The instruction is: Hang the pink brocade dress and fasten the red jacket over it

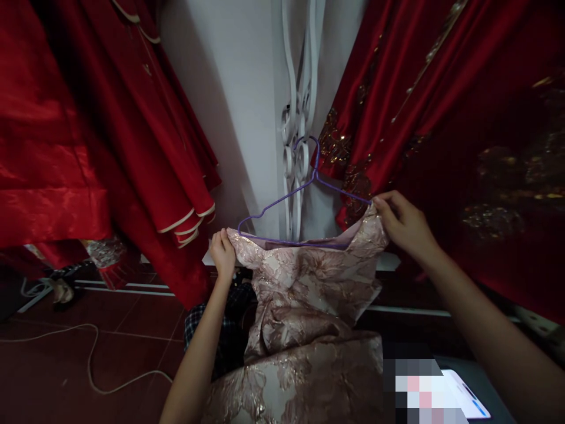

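Observation:
A pink dress [300, 277] with a shiny floral pattern is spread out in front of me, its lower part bunched toward the bottom of the view. Inside its neckline sits a purple hanger [286, 192], hook upward. My left hand [223, 254] pinches the dress at the shoulder on the left, close to the hanger's end. At the opposite shoulder my right hand [404, 224] grips the fabric by the hanger's other end. The hook overlaps a white scrolled metal stand [295, 162]; whether it hangs there I cannot tell.
Red garments [132, 118] hang on the left, and red gowns with gold sequins [375, 118] on the right. A pale cable [92, 359] runs over the tiled floor [48, 377]. At lower right a lit phone [468, 397] lies partly behind a blurred patch.

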